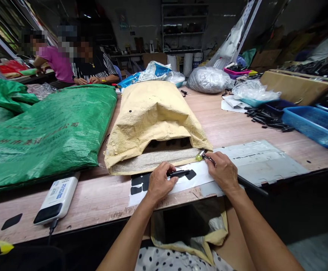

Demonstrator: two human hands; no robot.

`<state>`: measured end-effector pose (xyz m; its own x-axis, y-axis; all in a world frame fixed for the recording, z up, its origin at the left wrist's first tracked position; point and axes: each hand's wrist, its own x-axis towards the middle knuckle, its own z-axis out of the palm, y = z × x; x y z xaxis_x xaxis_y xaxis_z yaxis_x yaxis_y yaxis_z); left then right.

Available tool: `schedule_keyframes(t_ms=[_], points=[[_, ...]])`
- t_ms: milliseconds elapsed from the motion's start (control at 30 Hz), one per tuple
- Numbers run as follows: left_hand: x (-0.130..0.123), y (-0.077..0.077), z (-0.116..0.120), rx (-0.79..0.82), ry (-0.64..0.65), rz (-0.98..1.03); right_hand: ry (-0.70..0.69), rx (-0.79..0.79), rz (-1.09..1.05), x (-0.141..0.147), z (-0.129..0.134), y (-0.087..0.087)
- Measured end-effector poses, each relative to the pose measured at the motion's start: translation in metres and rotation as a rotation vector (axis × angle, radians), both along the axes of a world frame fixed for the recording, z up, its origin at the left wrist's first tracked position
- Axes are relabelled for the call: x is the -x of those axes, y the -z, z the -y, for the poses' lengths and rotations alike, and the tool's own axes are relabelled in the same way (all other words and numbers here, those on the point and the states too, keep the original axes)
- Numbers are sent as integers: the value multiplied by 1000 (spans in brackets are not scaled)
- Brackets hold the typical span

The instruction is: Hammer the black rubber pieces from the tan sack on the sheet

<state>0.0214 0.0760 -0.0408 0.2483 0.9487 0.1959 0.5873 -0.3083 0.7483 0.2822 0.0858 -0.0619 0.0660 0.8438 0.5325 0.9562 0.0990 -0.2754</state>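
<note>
My left hand [161, 182] is closed around a slim black plastic piece [180, 173], pressed down over a white sheet [205, 169] at the table's front edge. Dark flat patches [136, 185] lie on that sheet beside the hand. In my right hand [223, 171] is a small hammer [200, 155] with a yellow-green face and metal head. A black handle comes out behind the wrist. Just beyond both hands lies a yellow woven sack [155, 113], its mouth facing me, with dark pieces inside.
A green sack [48, 131] and a white power bank [57, 197] lie left. Black parts [268, 118] and a blue tray [316, 124] are at right. An open sack [217, 237] hangs below the edge. Two people [96, 71] sit across the table.
</note>
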Motion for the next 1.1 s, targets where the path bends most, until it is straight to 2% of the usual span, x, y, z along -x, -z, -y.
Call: schedule_keyframes(t_ms=[633, 733, 833, 900, 967, 1033, 1100], points=[[2, 4, -2, 31, 12, 3, 99, 16, 62, 6, 4, -2], [2, -2, 0, 34, 45, 6, 103, 25, 66, 6, 4, -2], [2, -23, 18, 94, 139, 38, 102, 36, 72, 5, 4, -3], [2, -40, 39, 217, 286, 64, 100, 48, 78, 6, 5, -3], [1, -50, 64, 378, 461, 52, 104, 54, 82, 6, 5, -4], [-2, -44, 85, 492, 562, -12, 112, 51, 81, 6, 5, -4], [-4, -20, 99, 536, 542, -122, 113, 48, 81, 7, 5, -3]])
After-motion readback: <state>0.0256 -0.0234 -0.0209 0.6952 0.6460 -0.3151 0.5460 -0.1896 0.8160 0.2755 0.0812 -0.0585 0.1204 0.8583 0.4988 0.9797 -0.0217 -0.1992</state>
